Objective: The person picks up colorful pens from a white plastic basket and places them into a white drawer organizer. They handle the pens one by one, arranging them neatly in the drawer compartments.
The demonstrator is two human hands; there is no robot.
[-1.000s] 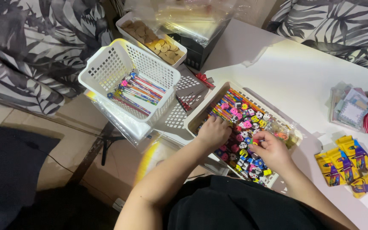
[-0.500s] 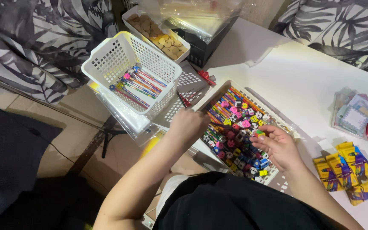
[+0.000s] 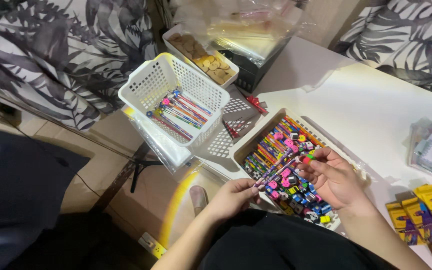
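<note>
Got a few pencils [image 3: 279,171] pinched between both hands: my left hand [image 3: 234,196] is closed on the bottom ends, my right hand [image 3: 332,177] on the eraser tops. They're right over the tray [image 3: 252,142] of pencils, the white basket [image 3: 151,85] well off past my left.

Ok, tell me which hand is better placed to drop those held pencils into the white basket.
Probably the left hand: it grips the pencils at their lower ends and sits nearer the white basket. The right hand is over the tray.
</note>
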